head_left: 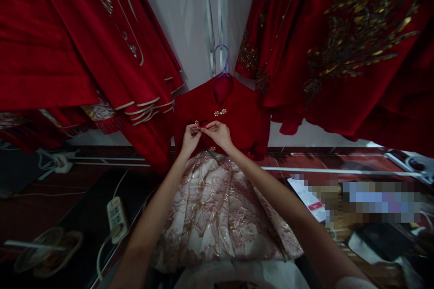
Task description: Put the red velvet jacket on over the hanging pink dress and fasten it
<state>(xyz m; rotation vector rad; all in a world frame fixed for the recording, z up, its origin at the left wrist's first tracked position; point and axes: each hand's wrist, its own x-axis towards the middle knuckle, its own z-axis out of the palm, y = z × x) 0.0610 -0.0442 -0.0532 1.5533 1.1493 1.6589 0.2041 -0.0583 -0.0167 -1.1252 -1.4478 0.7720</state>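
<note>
Head view, red jacket (242,115) hung on a purple hanger (222,59) against the white wall (183,13), above a lace skirt (217,212), left hand (190,137) and right hand (219,132) held side by side at its front, fingertips of both pinched on a pearl fastening (200,125).

No legible text; print on the white tag (308,198) too small

Dim, warm light, dark corners, strong wide-angle bending at edges, perhaps slight softness.

Embroidered red robes (339,45) hanging; power strip (117,217) lower-left
</note>
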